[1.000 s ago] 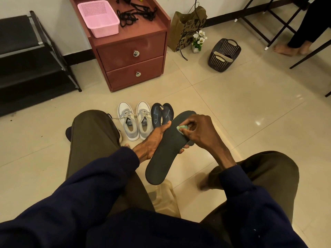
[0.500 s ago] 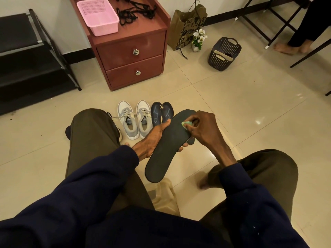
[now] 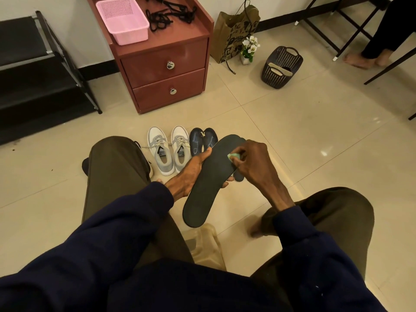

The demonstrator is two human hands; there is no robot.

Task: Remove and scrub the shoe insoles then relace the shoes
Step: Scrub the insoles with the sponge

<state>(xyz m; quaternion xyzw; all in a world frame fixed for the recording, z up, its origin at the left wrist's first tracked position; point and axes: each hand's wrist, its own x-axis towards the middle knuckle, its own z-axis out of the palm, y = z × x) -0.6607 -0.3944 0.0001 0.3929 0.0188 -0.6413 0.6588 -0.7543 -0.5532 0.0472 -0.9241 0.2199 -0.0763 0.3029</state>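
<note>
**Scrubbing an Insole, Seated Over the Tiles**

A person sits low with knees apart, and both hands meet out in front, above the tiled floor (image 3: 292,136). The left hand (image 3: 189,174) holds a long black insole (image 3: 202,199) from below: the thumb lies along its near edge and the fingers curl under the far side, their tips just showing past it. The insole hangs in the air between the knees, toe end pointing away and up, heel end tilted down toward the sitter.

The right hand (image 3: 256,161) comes over the toe half, its fingers bunched tight around a small pale green scrubber (image 3: 233,156) pressed against the insole's upper face. A second dark edge shows just behind the held insole; what it is I cannot tell.

On the floor beyond the hands, a pair of grey-and-white sneakers (image 3: 161,158) stands side by side, toes away, laces threaded. Just beside them on the right lie two dark blue insoles (image 3: 198,140), partly hidden by the one in hand.

Further back stands a red two-drawer cabinet (image 3: 164,64), with a pink basket (image 3: 122,20) and a tangle of black laces (image 3: 171,14) on top. To its right, a brown paper bag (image 3: 234,25) is by the wall, with a small pot of white flowers (image 3: 249,47) in front of it and a dark slatted basket (image 3: 281,64) nearby.
</note>
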